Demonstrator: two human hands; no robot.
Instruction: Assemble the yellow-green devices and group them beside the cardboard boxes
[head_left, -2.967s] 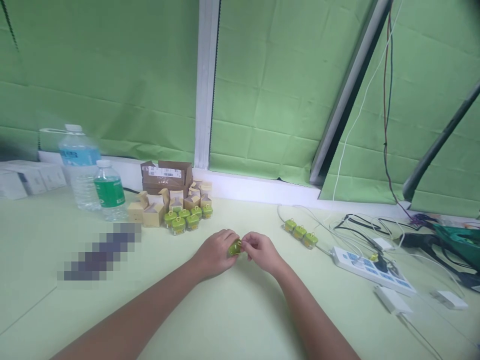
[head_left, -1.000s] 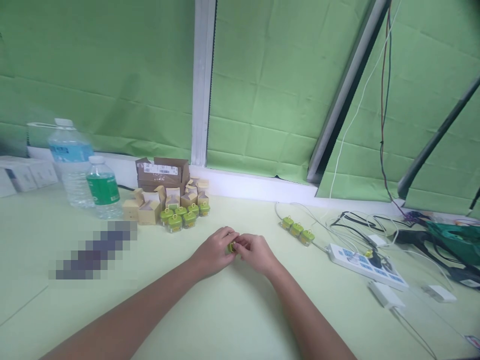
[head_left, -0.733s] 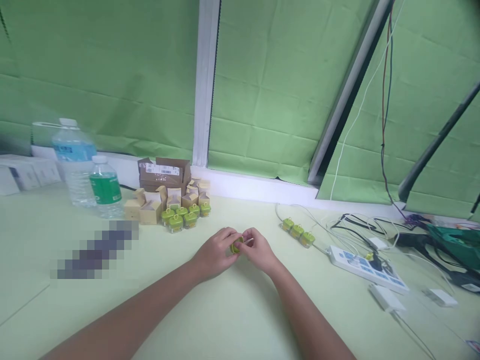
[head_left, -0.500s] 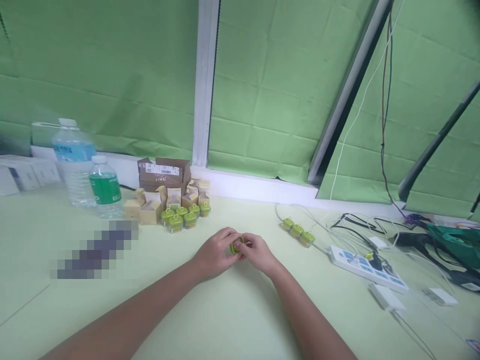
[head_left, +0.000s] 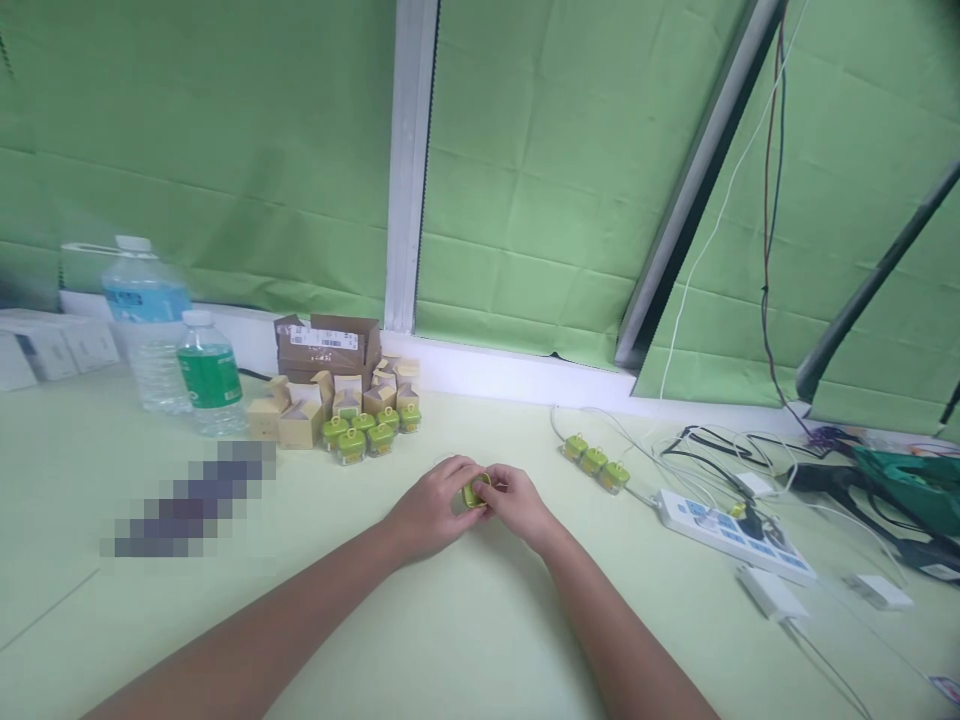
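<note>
Between my hands, just above or on the pale table, is a small green-lidded container (head_left: pixel 472 494). My left hand (head_left: pixel 433 507) curls its fingers and thumb around the left side. My right hand (head_left: pixel 517 503) closes on it from the right, its thumb pressed onto the green top. The fingers hide much of the container, so its lower part does not show. To the left stands a group of similar clear containers with green lids (head_left: pixel 351 443) and loop handles. Three more green-lidded containers (head_left: pixel 594 461) sit in a row to the right.
Opened small cardboard boxes (head_left: pixel 301 424) and a larger brown carton (head_left: pixel 330 350) stand behind the left group. Two water bottles (head_left: pixel 212 375) are farther left. A white power strip (head_left: pixel 735 535), cables and a white adapter (head_left: pixel 774 595) lie at the right.
The container between my fingers has turned slightly, showing a bit more of its green top. Both hands keep nearly the same place.
</note>
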